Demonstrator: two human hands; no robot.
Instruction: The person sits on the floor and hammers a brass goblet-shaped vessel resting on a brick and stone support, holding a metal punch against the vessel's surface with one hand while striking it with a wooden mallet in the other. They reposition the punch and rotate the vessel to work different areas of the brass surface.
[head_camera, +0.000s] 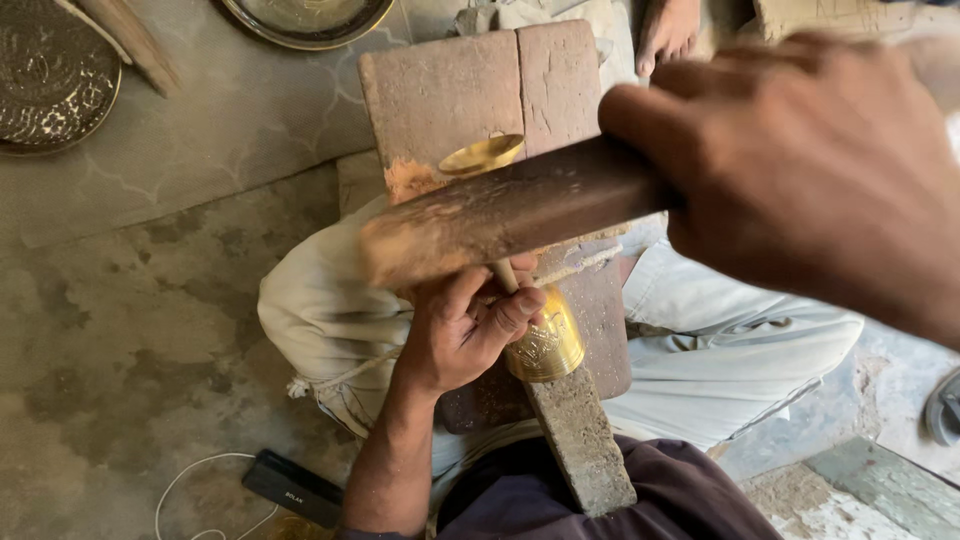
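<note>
My left hand (462, 330) is curled tight around the stem of a brass goblet (530, 300), fingers wrapped over it and thumb pressed along the side. The goblet lies on its side across a worn wooden block (450, 95): its engraved cup sticks out just below my fingers, toward my body, and its round brass foot (482, 153) shows beyond the hand, resting on the block's far part. Most of the stem is hidden under my fingers and under the tool above.

My right hand (800, 170) is high in the picture, close to the camera and blurred, clenched on the end of a flat, dark wooden mallet (500, 215). The mallet reaches left across the goblet, between its foot and my left hand; I cannot tell whether it touches the brass.

The block rests on my folded legs in pale trousers (330, 310), with a narrow grey bar (580, 430) running from under the cup toward my waist. Out on the concrete floor (150, 330) lie an embossed metal plate (50, 75) at the far left, another dish's rim (305, 22) at the top, a black box (295, 487) with a white cord near my elbow, and a bare foot (668, 30) beyond the block.
</note>
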